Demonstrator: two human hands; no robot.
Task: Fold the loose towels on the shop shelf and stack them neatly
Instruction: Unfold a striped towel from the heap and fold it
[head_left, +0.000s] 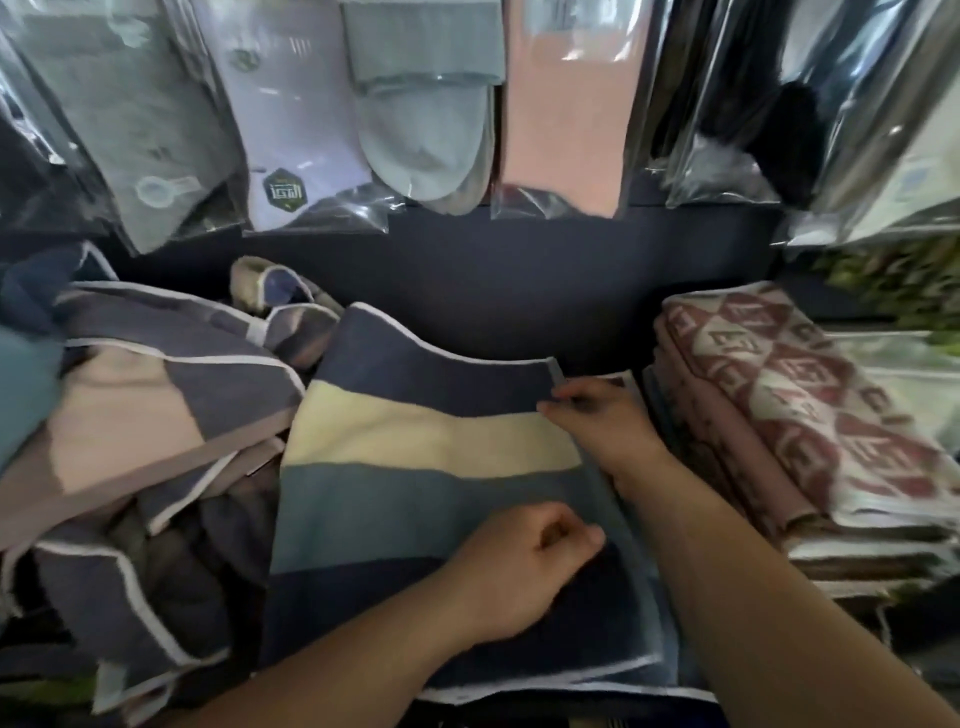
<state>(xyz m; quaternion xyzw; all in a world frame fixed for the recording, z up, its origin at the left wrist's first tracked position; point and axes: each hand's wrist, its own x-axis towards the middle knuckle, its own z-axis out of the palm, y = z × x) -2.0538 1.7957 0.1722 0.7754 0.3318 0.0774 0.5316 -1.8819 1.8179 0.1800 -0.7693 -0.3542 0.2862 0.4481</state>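
Only one label comes close to readable: a dark green hexagonal sticker (284, 193) on the white sock pack (291, 104) hanging upper left. It carries a white blocky logo of stylised characters, too blurred to spell out. A pale printed label (911, 182) on the shiny pack (883, 130) at the right edge is blurred, letters illegible. The stack of folded red-and-white towels (810, 395) shows a repeating angular, letter-like woven motif, not readable as text.
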